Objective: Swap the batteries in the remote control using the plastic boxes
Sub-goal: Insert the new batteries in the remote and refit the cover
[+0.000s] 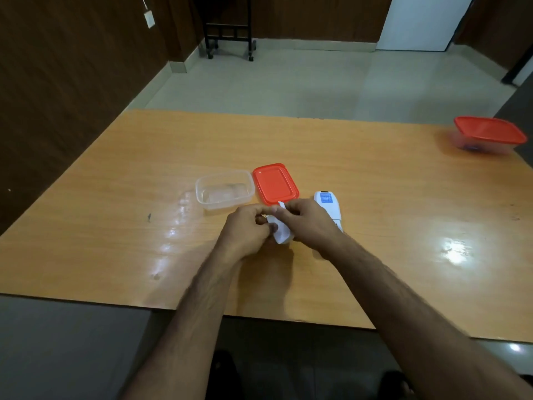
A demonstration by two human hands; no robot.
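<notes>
Head cam: a white remote piece (pixel 282 232) is pinched between the left hand (pixel 248 228) and right hand (pixel 307 219), fingers clamped on it, just above the table (pixel 115 197). Another white piece (pixel 328 207) is left lying beside the right hand, near the red lid (pixel 275 183) and open clear box (pixel 225 189). A lidded box (pixel 489 134) is parked far right.

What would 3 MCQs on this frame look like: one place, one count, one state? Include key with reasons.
1. Where does the loose orange lid lie?
A. On the table just right of the open clear box
B. On the floor
C. On the far box

2. How many orange lids show?
A. One
B. Two
C. Four

3. What state is the far box at the table's right corner in?
A. Lidded
B. Open
C. Upside down

Key: 1 A, the lid lies flat on the table beside the open clear box. 2 B, one loose, one on the far box. 3 A, its orange lid sits on top.

The left hand and right hand both grip a white part; the remote lies beside them.
</notes>
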